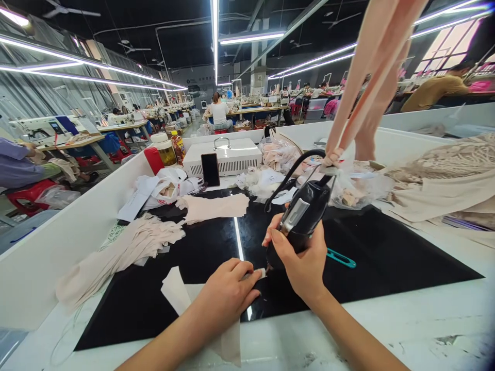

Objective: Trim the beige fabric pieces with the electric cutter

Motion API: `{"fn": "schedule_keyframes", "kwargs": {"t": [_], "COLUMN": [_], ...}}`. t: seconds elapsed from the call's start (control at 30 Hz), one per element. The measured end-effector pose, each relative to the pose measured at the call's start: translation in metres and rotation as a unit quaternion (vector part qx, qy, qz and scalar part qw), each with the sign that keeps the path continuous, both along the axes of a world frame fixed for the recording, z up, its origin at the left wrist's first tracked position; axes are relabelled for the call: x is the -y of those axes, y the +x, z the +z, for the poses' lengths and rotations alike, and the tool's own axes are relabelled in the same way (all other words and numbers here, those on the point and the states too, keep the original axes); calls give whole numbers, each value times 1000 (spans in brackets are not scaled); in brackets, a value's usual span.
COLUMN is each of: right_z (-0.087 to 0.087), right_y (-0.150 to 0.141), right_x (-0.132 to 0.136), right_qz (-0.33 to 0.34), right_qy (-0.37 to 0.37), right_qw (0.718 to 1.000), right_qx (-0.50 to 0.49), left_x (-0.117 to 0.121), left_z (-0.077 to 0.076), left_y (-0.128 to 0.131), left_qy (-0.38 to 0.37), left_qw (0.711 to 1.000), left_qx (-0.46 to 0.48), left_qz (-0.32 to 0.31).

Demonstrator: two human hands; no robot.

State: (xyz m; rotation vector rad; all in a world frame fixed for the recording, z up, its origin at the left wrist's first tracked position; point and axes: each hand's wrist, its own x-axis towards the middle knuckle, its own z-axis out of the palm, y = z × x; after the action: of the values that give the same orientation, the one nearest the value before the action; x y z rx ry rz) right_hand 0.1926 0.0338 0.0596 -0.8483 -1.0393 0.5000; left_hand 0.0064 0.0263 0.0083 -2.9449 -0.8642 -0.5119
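My right hand [303, 255] is wrapped around a black corded electric hand tool [305, 211] with a silver lever on its side. The tool stands nearly upright, its lower end close to the black board [371, 252]. Pink fabric strips [353, 93] tied at its top run upward out of view. My left hand [230, 288] presses down on a pale fabric piece [176, 291], its fingers drawn together. A small white end [263, 273] sticks out at the fingertips beside the tool's foot. What lies under the palm is hidden.
A teal thread snip [342, 257] lies right of the tool. Pale cut fabric pieces [127, 252] are stacked at left, another stack [216, 207] farther back. A phone [210, 170] leans on a white metal box [222, 154]. Beige fabric [448, 185] is piled at right.
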Motion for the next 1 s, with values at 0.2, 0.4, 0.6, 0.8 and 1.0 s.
{"fn": "schedule_keyframes", "kwargs": {"t": [0.2, 0.4, 0.6, 0.8, 1.0], "right_z": [-1, -4, -7, -8, -4], "right_y": [1, 4, 6, 10, 11], "right_x": [-1, 3, 7, 9, 6], "right_qz": [-2, -3, 10, 26, 25], "right_qy": [0, 4, 11, 13, 11], "right_qw": [1000, 1000, 1000, 999, 999], "right_qx": [17, 15, -6, -14, -22], "left_x": [0, 4, 12, 13, 13], "left_z": [5, 4, 2, 0, -2], "left_y": [-4, -21, -25, -21, -17], "left_qy": [-46, -23, -24, -10, 1], "left_qw": [999, 999, 998, 998, 997], "left_qx": [23, 40, 51, 64, 76], "left_qz": [-8, -21, -7, -6, -8]}}
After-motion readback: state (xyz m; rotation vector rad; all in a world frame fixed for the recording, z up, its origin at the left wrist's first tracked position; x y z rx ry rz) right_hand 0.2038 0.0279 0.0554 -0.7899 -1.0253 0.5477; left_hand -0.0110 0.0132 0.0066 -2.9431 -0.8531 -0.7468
